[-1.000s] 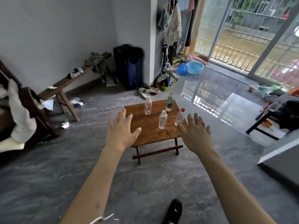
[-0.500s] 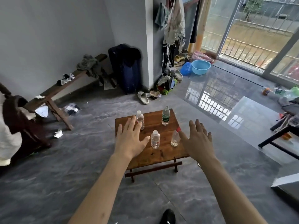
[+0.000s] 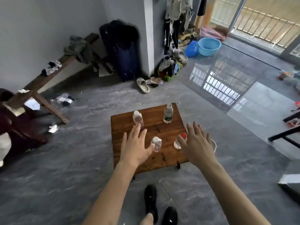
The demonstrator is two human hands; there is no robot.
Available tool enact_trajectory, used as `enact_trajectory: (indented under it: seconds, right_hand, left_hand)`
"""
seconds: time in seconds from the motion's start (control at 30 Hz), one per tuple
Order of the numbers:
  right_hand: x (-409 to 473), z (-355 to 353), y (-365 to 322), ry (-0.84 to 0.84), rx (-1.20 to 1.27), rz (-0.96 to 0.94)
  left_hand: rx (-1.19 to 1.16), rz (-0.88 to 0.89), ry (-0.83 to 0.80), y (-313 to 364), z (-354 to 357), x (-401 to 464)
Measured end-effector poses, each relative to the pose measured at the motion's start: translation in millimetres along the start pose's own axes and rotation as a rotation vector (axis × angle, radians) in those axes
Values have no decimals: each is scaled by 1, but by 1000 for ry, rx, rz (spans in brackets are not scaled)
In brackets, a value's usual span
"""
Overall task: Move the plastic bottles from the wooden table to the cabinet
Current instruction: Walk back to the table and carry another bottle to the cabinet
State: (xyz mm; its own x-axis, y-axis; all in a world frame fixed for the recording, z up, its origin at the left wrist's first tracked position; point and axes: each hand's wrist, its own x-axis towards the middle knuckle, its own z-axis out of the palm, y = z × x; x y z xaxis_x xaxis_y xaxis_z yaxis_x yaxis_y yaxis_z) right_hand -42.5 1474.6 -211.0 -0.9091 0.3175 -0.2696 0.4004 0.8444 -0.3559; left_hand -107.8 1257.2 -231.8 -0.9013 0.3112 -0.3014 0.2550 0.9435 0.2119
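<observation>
A small wooden table stands on the grey floor just ahead of me, with several clear plastic bottles upright on it. A green-labelled bottle is at the far right, a white-capped bottle at the far left. Nearer, a white-capped bottle sits just right of my left hand, whose thumb is near it. A red-capped bottle is partly hidden behind my right hand. Both hands hover over the table with fingers spread, holding nothing.
My black shoes are just short of the table. A long wooden bench leans along the left wall, with a dark suitcase beside a pillar. A blue basin sits near the balcony door. Dark furniture legs are at the right.
I have stepped closer, so the table and bottles now sit under my hands. Both hands have reached forward and down toward the two near bottles.
</observation>
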Motion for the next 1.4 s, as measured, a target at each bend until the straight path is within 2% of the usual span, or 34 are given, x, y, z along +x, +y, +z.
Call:
enact_trajectory:
  seconds: [0.13, 0.27, 0.63, 0.77, 0.9, 1.07, 1.17, 1.23, 1.4]
  right_hand:
    - [17, 12, -9, -74, -109, 3]
    - [40, 31, -22, -81, -37, 59]
    - [77, 156, -1, -257, -51, 95]
    - [93, 211, 24, -357, -16, 118]
    - [104, 255, 47, -382, 32, 138]
    - [118, 297, 68, -400, 68, 120]
    - [122, 306, 68, -437, 193, 167]
    - [122, 306, 63, -449, 384, 274]
    - [128, 279, 35, -467, 1270, 745]
  left_hand:
    - [-46, 31, -67, -11, 18, 30]
    - [-64, 42, -88, -27, 41, 62]
    - [-231, 2, -125, -45, 157, 104]
    - [-481, -60, -66, -36, 211, 121]
    - [-771, -127, 21, -25, 258, 138]
    - [-891, -112, 204, -28, 284, 147]
    - [-916, -77, 229, -33, 268, 141]
    - [-930, -20, 220, -34, 246, 134]
    - [-994, 159, 197, -29, 166, 120]
